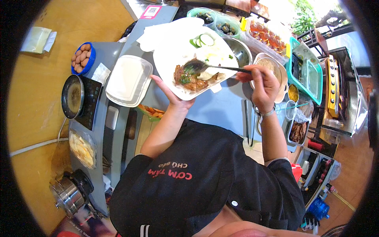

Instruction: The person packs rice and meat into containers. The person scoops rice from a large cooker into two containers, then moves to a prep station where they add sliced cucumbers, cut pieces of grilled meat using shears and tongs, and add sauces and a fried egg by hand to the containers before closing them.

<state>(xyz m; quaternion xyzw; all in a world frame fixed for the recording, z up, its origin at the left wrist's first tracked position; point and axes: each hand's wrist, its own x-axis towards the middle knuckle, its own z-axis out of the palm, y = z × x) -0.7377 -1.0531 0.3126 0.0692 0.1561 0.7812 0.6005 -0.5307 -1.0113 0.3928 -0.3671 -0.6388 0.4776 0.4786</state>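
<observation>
An open white takeaway box (165, 59) rests on my left hand (174, 96), whose palm and fingers support its near left edge from below. Inside lie glazed grilled meat (194, 83) topped with chopped green herbs, cucumber slices (204, 40) and some pale food. My right hand (263, 84) grips the dark handle of a spoon (197, 65); its bowl touches the greens on the meat. What the spoon carries is hard to tell. Left of the box, a closed white takeaway container (129, 80) sits on the grey counter (211, 111).
Black tongs (248, 124) lie at the counter's near edge. A steel bowl (241, 51), lidded tub (266, 37) and turquoise basket (318, 86) stand to the right. On the left are a blue basket of eggs (84, 71) and a frying pan (72, 96) on a black cooktop.
</observation>
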